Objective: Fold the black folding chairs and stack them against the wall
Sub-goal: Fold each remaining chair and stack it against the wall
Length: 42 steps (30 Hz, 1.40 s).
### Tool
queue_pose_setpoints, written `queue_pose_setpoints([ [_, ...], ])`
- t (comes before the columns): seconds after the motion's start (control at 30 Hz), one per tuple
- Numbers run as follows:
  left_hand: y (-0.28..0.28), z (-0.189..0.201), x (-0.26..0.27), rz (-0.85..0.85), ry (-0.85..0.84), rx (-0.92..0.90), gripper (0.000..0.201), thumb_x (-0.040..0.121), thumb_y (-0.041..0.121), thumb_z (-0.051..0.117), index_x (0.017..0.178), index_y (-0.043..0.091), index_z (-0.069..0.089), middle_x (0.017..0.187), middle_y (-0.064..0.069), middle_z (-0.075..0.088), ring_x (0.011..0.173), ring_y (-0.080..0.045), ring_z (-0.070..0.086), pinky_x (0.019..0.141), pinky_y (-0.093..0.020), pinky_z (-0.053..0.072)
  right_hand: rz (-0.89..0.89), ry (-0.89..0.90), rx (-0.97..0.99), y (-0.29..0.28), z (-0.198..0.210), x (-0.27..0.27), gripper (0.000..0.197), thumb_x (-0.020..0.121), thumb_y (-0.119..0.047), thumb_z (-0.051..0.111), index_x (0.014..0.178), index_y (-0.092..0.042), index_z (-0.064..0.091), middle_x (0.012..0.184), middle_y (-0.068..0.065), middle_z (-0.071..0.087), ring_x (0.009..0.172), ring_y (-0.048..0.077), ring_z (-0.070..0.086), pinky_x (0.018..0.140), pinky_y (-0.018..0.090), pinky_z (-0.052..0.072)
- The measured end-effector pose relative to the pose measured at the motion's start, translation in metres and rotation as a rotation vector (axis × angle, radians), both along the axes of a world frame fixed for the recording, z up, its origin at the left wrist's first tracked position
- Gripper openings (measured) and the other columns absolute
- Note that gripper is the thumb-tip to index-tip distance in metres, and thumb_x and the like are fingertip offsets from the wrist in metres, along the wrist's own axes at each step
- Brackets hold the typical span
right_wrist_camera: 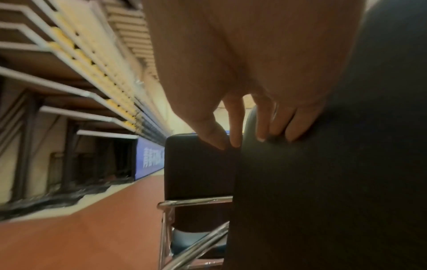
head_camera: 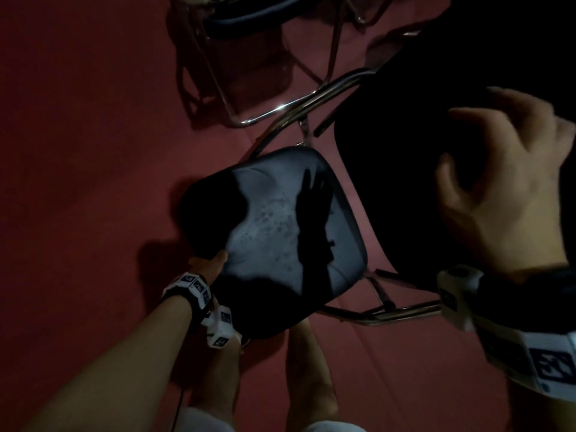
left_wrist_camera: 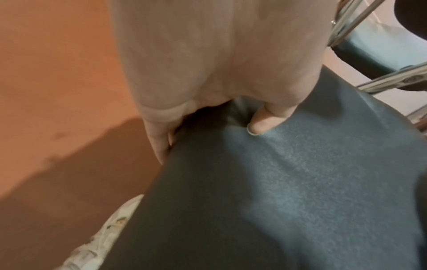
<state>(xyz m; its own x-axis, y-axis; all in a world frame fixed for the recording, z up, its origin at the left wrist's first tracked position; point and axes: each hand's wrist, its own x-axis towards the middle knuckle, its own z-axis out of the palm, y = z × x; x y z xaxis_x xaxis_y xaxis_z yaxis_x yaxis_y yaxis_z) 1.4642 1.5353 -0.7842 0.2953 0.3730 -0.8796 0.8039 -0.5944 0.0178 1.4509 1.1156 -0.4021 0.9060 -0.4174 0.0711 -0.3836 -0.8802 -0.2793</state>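
Observation:
A black folding chair stands unfolded on the red floor below me. Its padded seat point(head_camera: 280, 238) is tilted, with the chrome frame point(head_camera: 389, 313) under it. My left hand point(head_camera: 212, 263) grips the seat's front left edge. In the left wrist view the thumb point(left_wrist_camera: 261, 124) presses into the seat point(left_wrist_camera: 289, 182) and the fingers curl under the rim. My right hand point(head_camera: 452, 145) holds the top of the black backrest point(head_camera: 399, 182). Its fingers point(right_wrist_camera: 293, 127) curl over the backrest's point(right_wrist_camera: 323, 191) top edge.
A second unfolded chair point(head_camera: 249, 17) with a chrome frame stands just beyond, its backrest point(right_wrist_camera: 198, 164) close to my right hand. My legs point(head_camera: 311, 369) are under the seat. Tiered stands and a blue banner point(right_wrist_camera: 150, 159) line the floor's far edge.

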Motion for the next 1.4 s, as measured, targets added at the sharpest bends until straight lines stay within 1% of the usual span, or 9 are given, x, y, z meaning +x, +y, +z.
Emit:
queue_pose_setpoints([
  [0.13, 0.008, -0.019, -0.003, -0.003, 0.030, -0.012, 0.111, 0.057, 0.080, 0.069, 0.139, 0.008, 0.052, 0.144, -0.017, 0.053, 0.126, -0.037, 0.054, 0.110, -0.048, 0.043, -0.082, -0.018, -0.112, 0.006, 0.018, 0.000, 0.041, 0.091, -0.021, 0.059, 0.132, -0.024, 0.059, 0.155, 0.013, 0.034, 0.136, 0.042, 0.032, 0.104, 0.048, 0.032],
  [0.2, -0.017, 0.035, 0.009, -0.040, 0.003, -0.049, 0.094, 0.066, 0.071, 0.070, 0.130, 0.004, 0.059, 0.140, -0.021, 0.055, 0.123, -0.037, 0.057, 0.110, -0.045, 0.042, -0.146, -0.038, -0.151, 0.006, 0.026, 0.000, 0.045, 0.090, -0.025, 0.059, 0.135, -0.030, 0.058, 0.158, 0.008, 0.031, 0.141, 0.039, 0.029, 0.107, 0.049, 0.029],
  [0.33, -0.022, 0.033, 0.010, -0.003, -0.012, -0.104, 0.103, 0.061, 0.066, 0.068, 0.140, 0.001, 0.052, 0.142, -0.024, 0.052, 0.127, -0.038, 0.054, 0.111, -0.048, 0.041, -0.242, 0.009, -0.248, 0.008, 0.040, 0.000, 0.057, 0.085, -0.029, 0.061, 0.141, -0.038, 0.051, 0.166, 0.010, 0.017, 0.150, 0.039, 0.015, 0.118, 0.059, 0.012],
  [0.47, -0.020, 0.028, 0.011, -0.080, -0.054, -0.129, 0.081, 0.072, 0.054, 0.068, 0.136, 0.005, 0.058, 0.136, -0.022, 0.059, 0.123, -0.037, 0.057, 0.108, -0.050, 0.044, -0.348, 0.069, -0.258, -0.004, 0.039, -0.001, 0.078, 0.082, -0.033, 0.063, 0.153, -0.037, 0.033, 0.168, 0.016, 0.003, 0.152, 0.045, 0.006, 0.117, 0.070, 0.003],
  [0.6, -0.033, 0.056, 0.017, -0.095, 0.015, -0.071, 0.067, 0.085, 0.041, 0.068, 0.137, 0.000, 0.055, 0.139, -0.023, 0.056, 0.125, -0.038, 0.055, 0.101, -0.038, 0.044, -0.450, 0.116, -0.321, -0.007, 0.036, 0.006, 0.101, 0.081, -0.045, 0.057, 0.161, -0.015, 0.004, 0.163, 0.017, 0.017, 0.140, 0.048, 0.027, 0.114, 0.066, 0.016],
  [0.7, -0.031, 0.057, 0.015, -0.082, 0.033, -0.066, 0.073, 0.084, 0.043, 0.068, 0.140, 0.000, 0.052, 0.141, -0.024, 0.053, 0.126, -0.039, 0.054, 0.097, -0.036, 0.043, -0.527, 0.114, -0.365, -0.007, 0.031, 0.018, 0.101, 0.081, -0.040, 0.055, 0.160, -0.005, 0.003, 0.156, 0.020, 0.027, 0.131, 0.051, 0.036, 0.107, 0.065, 0.021],
  [0.83, -0.022, 0.047, 0.009, -0.047, 0.048, -0.067, 0.099, 0.059, 0.058, 0.066, 0.139, 0.002, 0.052, 0.138, -0.024, 0.055, 0.120, -0.040, 0.057, 0.103, -0.047, 0.048, -0.538, 0.126, -0.436, 0.000, 0.021, 0.021, 0.095, 0.080, -0.032, 0.058, 0.160, -0.014, 0.009, 0.152, 0.020, 0.031, 0.132, 0.048, 0.036, 0.105, 0.062, 0.023],
  [1.07, -0.011, 0.037, 0.002, -0.046, 0.069, -0.083, 0.089, 0.069, 0.059, 0.070, 0.137, 0.004, 0.057, 0.137, -0.024, 0.057, 0.119, -0.040, 0.059, 0.102, -0.049, 0.049, -0.538, 0.132, -0.460, 0.006, 0.015, 0.020, 0.097, 0.079, -0.034, 0.061, 0.160, -0.014, 0.012, 0.150, 0.020, 0.035, 0.134, 0.045, 0.035, 0.107, 0.063, 0.022],
  [1.4, -0.043, 0.085, 0.008, -0.123, 0.059, -0.055, 0.075, 0.078, 0.055, 0.069, 0.133, 0.005, 0.059, 0.135, -0.023, 0.059, 0.119, -0.038, 0.059, 0.103, -0.045, 0.047, -0.551, 0.143, -0.427, 0.007, 0.024, 0.019, 0.099, 0.074, -0.031, 0.058, 0.159, -0.014, 0.012, 0.148, 0.017, 0.035, 0.133, 0.038, 0.028, 0.108, 0.060, 0.020],
])
